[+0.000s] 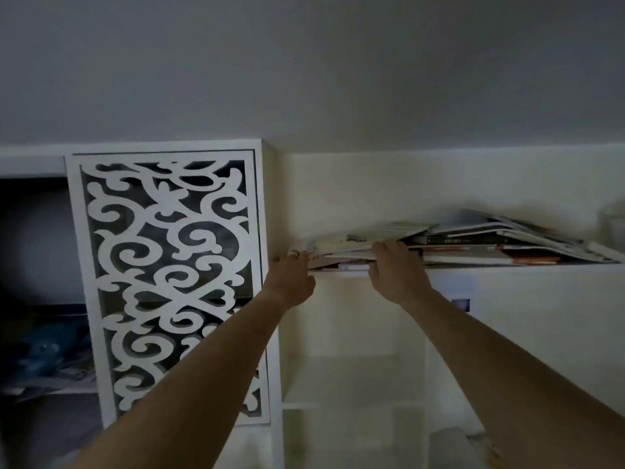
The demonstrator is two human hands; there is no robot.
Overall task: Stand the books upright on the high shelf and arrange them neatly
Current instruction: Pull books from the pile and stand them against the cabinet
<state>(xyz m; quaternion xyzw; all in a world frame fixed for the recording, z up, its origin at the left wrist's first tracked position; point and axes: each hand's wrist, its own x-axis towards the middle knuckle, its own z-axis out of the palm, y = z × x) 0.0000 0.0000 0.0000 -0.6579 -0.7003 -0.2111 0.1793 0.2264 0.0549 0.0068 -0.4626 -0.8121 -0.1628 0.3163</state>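
Nearest to me, both of my bare forearms reach up and forward toward the high shelf [507, 265]. My left hand [291, 278] meets the left end of the books [473, 247], with its fingers curled round the corner of the pile; a ring [293, 253] shows on one finger. My right hand [394, 269] grips the front edge of the same pile a little to the right, fingertips tucked over the upper volumes. The books lie flat and slumped in an untidy stack on the shelf, none upright; the left part tilts up toward the middle and the right part slopes down toward the far right end. Just left of my left hand stands a white fretwork panel [169, 282] with a scrolling cut-out pattern. Left of that panel, an open compartment holds a blue object [44, 353], too dim to identify. Behind the books rises the pale back wall [406, 184], and above everything spreads the grey ceiling [304, 62].
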